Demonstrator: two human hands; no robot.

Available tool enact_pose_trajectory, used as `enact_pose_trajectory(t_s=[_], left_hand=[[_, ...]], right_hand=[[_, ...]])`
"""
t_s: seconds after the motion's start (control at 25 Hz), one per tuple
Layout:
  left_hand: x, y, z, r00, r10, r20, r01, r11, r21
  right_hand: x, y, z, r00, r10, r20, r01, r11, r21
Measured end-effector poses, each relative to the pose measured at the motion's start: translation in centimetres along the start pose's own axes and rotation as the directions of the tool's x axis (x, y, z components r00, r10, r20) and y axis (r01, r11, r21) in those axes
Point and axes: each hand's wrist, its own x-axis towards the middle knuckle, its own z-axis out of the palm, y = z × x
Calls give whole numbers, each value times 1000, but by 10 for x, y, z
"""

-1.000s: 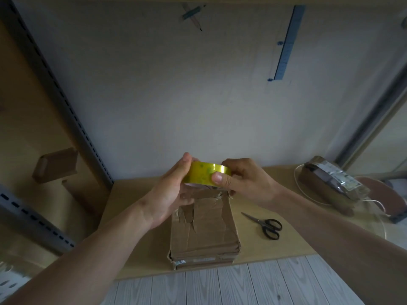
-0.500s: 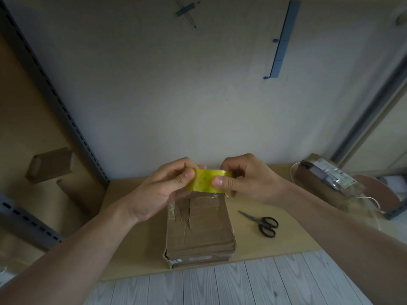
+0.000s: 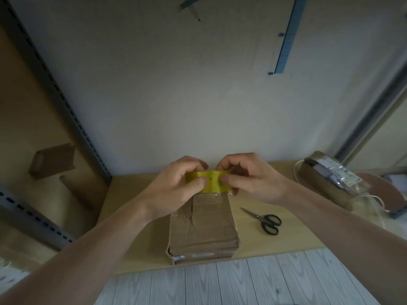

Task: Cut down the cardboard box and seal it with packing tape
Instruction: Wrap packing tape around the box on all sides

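A yellow roll of packing tape (image 3: 211,182) is held above the far end of the cardboard box (image 3: 203,230). My left hand (image 3: 176,190) grips the roll from the left, thumb pressed on its outer face. My right hand (image 3: 248,179) grips it from the right, thumb next to the left one. The box lies flattened on the wooden table (image 3: 253,245), its top torn and partly covered with old clear tape. Its far end is hidden behind my hands.
Black-handled scissors (image 3: 265,220) lie on the table right of the box. A wrapped brown parcel (image 3: 330,181) with white cord sits at the far right. A metal shelf upright (image 3: 59,100) and small cardboard boxes (image 3: 52,160) stand to the left. Pale floorboards (image 3: 220,282) run in front.
Both hands lowered the tape roll toward the box's far end and turned it so its outer face points at me. The thumbs have come together on that face.
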Motion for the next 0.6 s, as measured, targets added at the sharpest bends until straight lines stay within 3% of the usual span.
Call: enact_pose_trajectory(t_s=[0.16,0.6], left_hand=[[-1,2,1,994,78,-70,-73,995,74],[-2,0,-14,983,35,180,-1,983,-185]], right_hand=[[-1,0,3,999,-30,-20,30,999,-14],[0,1,2,999,31,16,-33,980,195]])
